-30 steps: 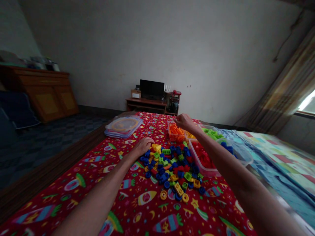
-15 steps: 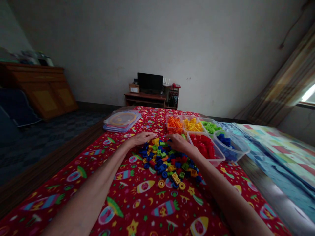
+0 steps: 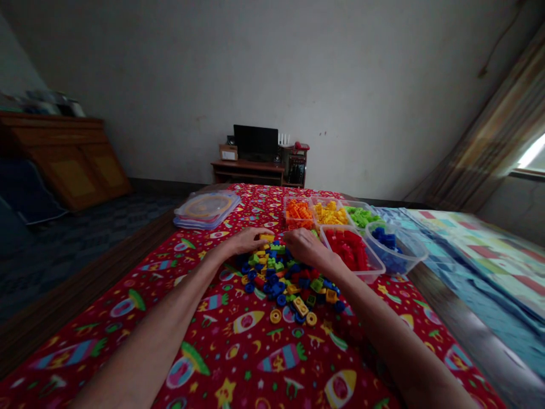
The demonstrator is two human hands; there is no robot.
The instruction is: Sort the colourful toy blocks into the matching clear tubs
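Observation:
A heap of mixed plastic bricks [image 3: 287, 279], blue, yellow, green and red, lies on a red cloth with rockets [image 3: 238, 352]. My left hand [image 3: 247, 240] rests at the heap's far left edge, fingers curled over a yellow brick [image 3: 267, 238]. My right hand [image 3: 305, 247] lies on the heap's far right side, fingers bent down into the bricks; what they hold is hidden. Behind the heap stand clear tubs of sorted bricks: orange [image 3: 298, 212], yellow [image 3: 330, 214], green [image 3: 361, 216], red [image 3: 351, 250] and blue [image 3: 389, 250].
A stack of clear tub lids [image 3: 206, 208] lies at the cloth's far left. A patchwork cover [image 3: 477, 250] spreads to the right. A low stand with a dark screen [image 3: 255, 145] is against the far wall, a wooden cabinet [image 3: 72, 162] to the left.
My right hand came back from over the orange tub down onto the heap. My left hand shifted slightly right onto a yellow brick. The view tilted down a little.

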